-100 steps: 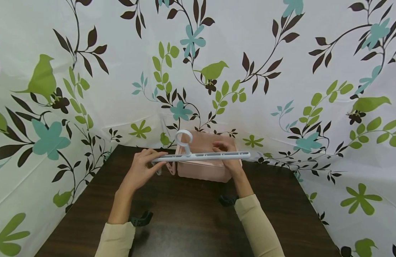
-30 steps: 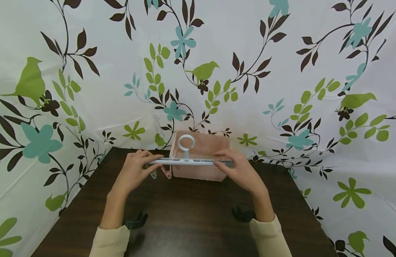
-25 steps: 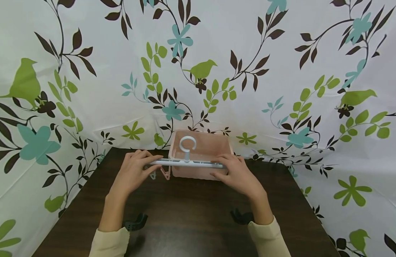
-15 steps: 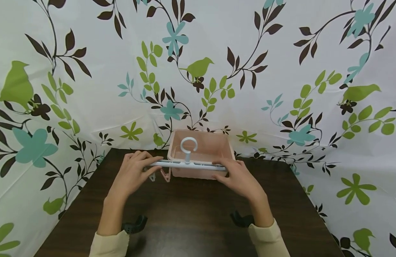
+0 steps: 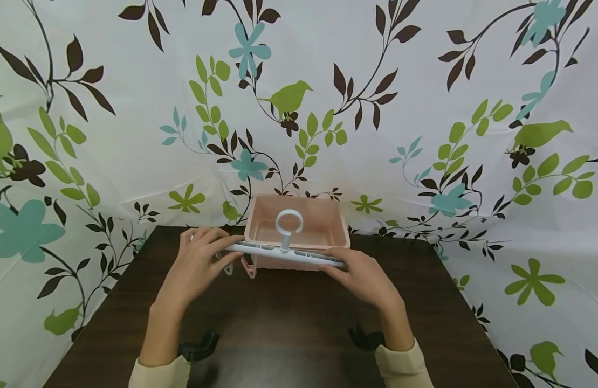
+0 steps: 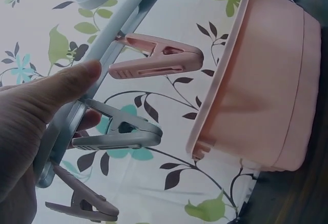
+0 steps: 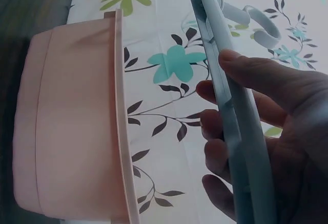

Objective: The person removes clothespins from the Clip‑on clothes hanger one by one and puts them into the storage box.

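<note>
At the frame's left of centre, the left hand [image 5: 194, 267] pinches one end of a smooth, pale blue, plastic-looking hanger [image 5: 285, 250]. A slotted, wedge-shaped pink clip [image 5: 248, 267] hangs from its straight bar, left of the ring-like hook. Mid-frame, a rectangular pink bin [image 5: 320, 207] with rounded corners sits on the wood-grained table [image 5: 289, 323]. Right of centre, the right hand [image 5: 369, 276] grips the bar's other end.
</note>
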`<state>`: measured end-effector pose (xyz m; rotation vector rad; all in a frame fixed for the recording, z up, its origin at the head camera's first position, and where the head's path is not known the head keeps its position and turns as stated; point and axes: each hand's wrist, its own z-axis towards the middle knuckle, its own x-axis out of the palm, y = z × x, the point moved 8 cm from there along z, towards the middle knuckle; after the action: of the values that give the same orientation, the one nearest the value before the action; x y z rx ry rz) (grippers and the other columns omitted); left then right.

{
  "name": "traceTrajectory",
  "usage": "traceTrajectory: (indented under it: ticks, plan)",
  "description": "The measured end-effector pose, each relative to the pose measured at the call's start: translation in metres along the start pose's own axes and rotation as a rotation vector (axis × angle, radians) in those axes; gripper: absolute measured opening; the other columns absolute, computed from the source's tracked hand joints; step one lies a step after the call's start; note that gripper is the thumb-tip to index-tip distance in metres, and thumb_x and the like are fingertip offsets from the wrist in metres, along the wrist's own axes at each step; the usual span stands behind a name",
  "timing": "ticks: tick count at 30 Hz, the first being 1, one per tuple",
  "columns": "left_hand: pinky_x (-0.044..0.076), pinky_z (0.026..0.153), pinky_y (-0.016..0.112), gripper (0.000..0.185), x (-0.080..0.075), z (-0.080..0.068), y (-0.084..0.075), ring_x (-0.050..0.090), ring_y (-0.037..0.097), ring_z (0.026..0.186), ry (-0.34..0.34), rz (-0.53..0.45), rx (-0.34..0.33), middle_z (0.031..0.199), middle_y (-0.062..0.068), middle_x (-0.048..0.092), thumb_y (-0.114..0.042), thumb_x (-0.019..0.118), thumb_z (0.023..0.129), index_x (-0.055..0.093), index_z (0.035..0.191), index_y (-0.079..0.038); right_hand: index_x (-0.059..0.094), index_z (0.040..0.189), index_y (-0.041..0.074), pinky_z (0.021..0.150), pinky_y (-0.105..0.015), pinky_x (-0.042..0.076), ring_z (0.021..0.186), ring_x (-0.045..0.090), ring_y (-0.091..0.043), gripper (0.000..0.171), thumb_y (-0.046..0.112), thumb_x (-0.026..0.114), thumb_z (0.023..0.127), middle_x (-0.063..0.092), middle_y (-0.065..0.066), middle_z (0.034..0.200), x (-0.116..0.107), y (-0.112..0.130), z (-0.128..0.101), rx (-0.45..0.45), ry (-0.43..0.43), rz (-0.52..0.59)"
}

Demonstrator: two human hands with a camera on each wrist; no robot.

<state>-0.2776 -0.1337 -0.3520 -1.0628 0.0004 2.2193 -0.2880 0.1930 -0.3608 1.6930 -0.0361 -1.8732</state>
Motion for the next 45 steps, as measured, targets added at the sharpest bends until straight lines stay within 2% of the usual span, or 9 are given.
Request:
traceTrajectory:
  ticks: [7, 13, 16, 19, 30, 34, 37, 42, 45]
  plan:
    - [0.029, 0.114, 0.064, 0.051, -0.004, 0.013, -0.016, 0.059, 0.035, 0.124, -0.052, 0.037, 0.061, 0.136, 0.010, 0.066, -0.030, 0.088, 0.089, 0.075, 0.138, -0.023, 0.073, 0.138, 0.036, 0.089, -0.047, 0.056, 0.100, 0.067, -0.012, 0.039, 0.053, 0.071, 0.102, 0.075, 0.008, 0.131, -0.013, -0.006, -0.008, -0.010, -0.075, 0.027]
    - [0.033, 0.117, 0.072, 0.079, -0.012, 0.017, -0.021, 0.044, 0.041, 0.151, -0.178, 0.052, 0.038, 0.175, 0.019, 0.023, -0.018, 0.092, 0.087, 0.056, 0.157, -0.017, 0.075, 0.134, 0.035, 0.080, -0.040, 0.053, 0.090, 0.064, -0.010, 0.037, 0.054, 0.069, 0.103, 0.076, 0.011, 0.112, -0.014, -0.014, -0.013, -0.008, -0.103, 0.085]
    - [0.033, 0.116, 0.077, 0.088, -0.014, 0.018, -0.021, 0.036, 0.045, 0.157, -0.224, 0.020, -0.002, 0.179, 0.016, 0.004, -0.013, 0.089, 0.089, 0.044, 0.164, -0.014, 0.075, 0.132, 0.034, 0.075, -0.036, 0.049, 0.083, 0.059, -0.011, 0.036, 0.054, 0.069, 0.103, 0.073, 0.012, 0.100, -0.015, -0.019, -0.015, 0.017, -0.110, 0.118]
    - [0.032, 0.115, 0.078, 0.090, -0.014, 0.019, -0.019, 0.030, 0.046, 0.158, -0.232, -0.053, -0.043, 0.180, 0.013, -0.002, -0.011, 0.085, 0.093, 0.036, 0.168, -0.014, 0.076, 0.131, 0.034, 0.073, -0.035, 0.048, 0.081, 0.059, -0.013, 0.036, 0.053, 0.071, 0.102, 0.071, 0.012, 0.097, -0.017, -0.023, -0.017, 0.038, -0.125, 0.136]
    - [0.039, 0.116, 0.069, 0.080, -0.010, 0.019, -0.014, 0.024, 0.043, 0.162, -0.192, -0.192, -0.067, 0.179, 0.016, 0.007, -0.002, 0.067, 0.103, 0.026, 0.171, -0.013, 0.075, 0.128, 0.031, 0.069, -0.034, 0.045, 0.077, 0.056, -0.013, 0.034, 0.053, 0.069, 0.103, 0.069, 0.008, 0.096, -0.021, -0.026, -0.015, 0.026, -0.159, 0.155]
    - [0.031, 0.121, 0.070, 0.078, -0.009, 0.023, -0.008, 0.014, 0.041, 0.165, -0.182, -0.260, -0.146, 0.179, 0.017, 0.003, -0.008, 0.057, 0.110, 0.012, 0.174, -0.012, 0.075, 0.129, 0.030, 0.071, -0.036, 0.046, 0.079, 0.056, -0.015, 0.035, 0.053, 0.068, 0.104, 0.071, 0.006, 0.100, -0.027, -0.031, -0.018, 0.047, -0.163, 0.173]
    - [0.013, 0.127, 0.072, 0.077, -0.007, 0.026, -0.003, 0.011, 0.043, 0.165, -0.163, -0.289, -0.224, 0.179, 0.020, 0.011, -0.018, 0.051, 0.114, 0.003, 0.174, -0.009, 0.074, 0.131, 0.030, 0.073, -0.037, 0.046, 0.083, 0.058, -0.017, 0.037, 0.054, 0.067, 0.104, 0.073, 0.005, 0.105, -0.030, -0.034, -0.020, 0.057, -0.169, 0.181]
    - [0.002, 0.124, 0.071, 0.077, -0.001, 0.027, 0.001, 0.026, 0.048, 0.160, -0.116, -0.306, -0.310, 0.169, 0.028, 0.038, -0.031, 0.044, 0.118, -0.003, 0.173, -0.006, 0.074, 0.133, 0.029, 0.072, -0.037, 0.047, 0.083, 0.059, -0.017, 0.038, 0.054, 0.067, 0.104, 0.075, 0.004, 0.107, -0.032, -0.036, -0.020, 0.049, -0.165, 0.212]
    - [0.011, 0.122, 0.065, 0.068, 0.002, 0.028, 0.001, 0.044, 0.045, 0.149, -0.110, -0.368, -0.309, 0.156, 0.029, 0.054, -0.029, 0.042, 0.118, 0.008, 0.173, -0.006, 0.074, 0.133, 0.029, 0.071, -0.037, 0.047, 0.082, 0.059, -0.017, 0.039, 0.054, 0.067, 0.104, 0.075, 0.004, 0.106, -0.033, -0.037, -0.020, 0.043, -0.163, 0.231]
